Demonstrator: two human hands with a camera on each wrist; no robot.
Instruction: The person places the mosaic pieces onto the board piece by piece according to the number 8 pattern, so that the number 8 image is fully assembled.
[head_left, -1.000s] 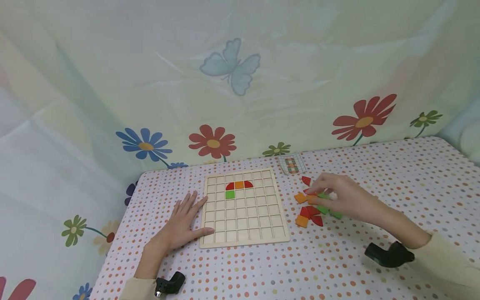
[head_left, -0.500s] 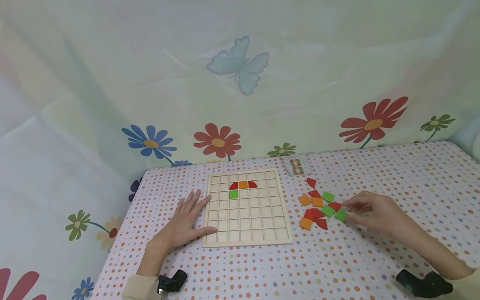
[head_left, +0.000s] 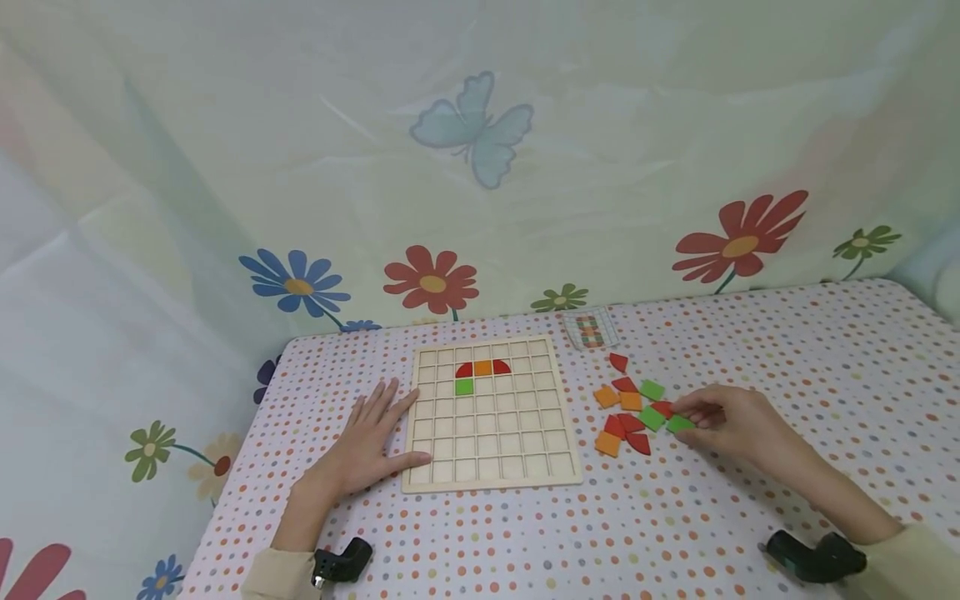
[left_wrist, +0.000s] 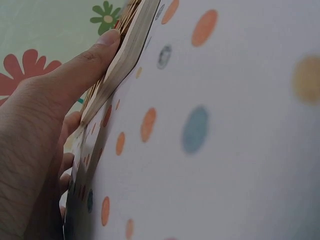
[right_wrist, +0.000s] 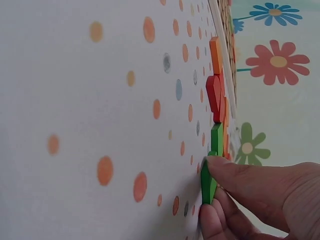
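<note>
My left hand [head_left: 367, 442] lies flat with spread fingers at the left edge of a wooden grid board [head_left: 498, 446]; its thumb [left_wrist: 92, 60] rests on the rim in the left wrist view. In the grid sit two red quarter-round tiles, an orange square [head_left: 482, 367] between them and a green square [head_left: 464, 386] below the left one. My right hand [head_left: 738, 425] is at the right side of a loose tile pile. Between thumb and fingers it pinches a green square tile [right_wrist: 206, 182], which stays low at the cloth. Part of that tile is hidden by the fingers.
Several loose red [head_left: 638, 443], orange [head_left: 607, 443] and green [head_left: 652, 418] tiles lie right of the board. Behind them is a small printed pattern card [head_left: 591, 329]. A dotted cloth covers the table, and a flowered curtain [head_left: 337, 192] hangs behind it.
From over the middle of the pile, my right hand has moved to its right side and taken hold of the green square tile there. My left hand stays at the board.
</note>
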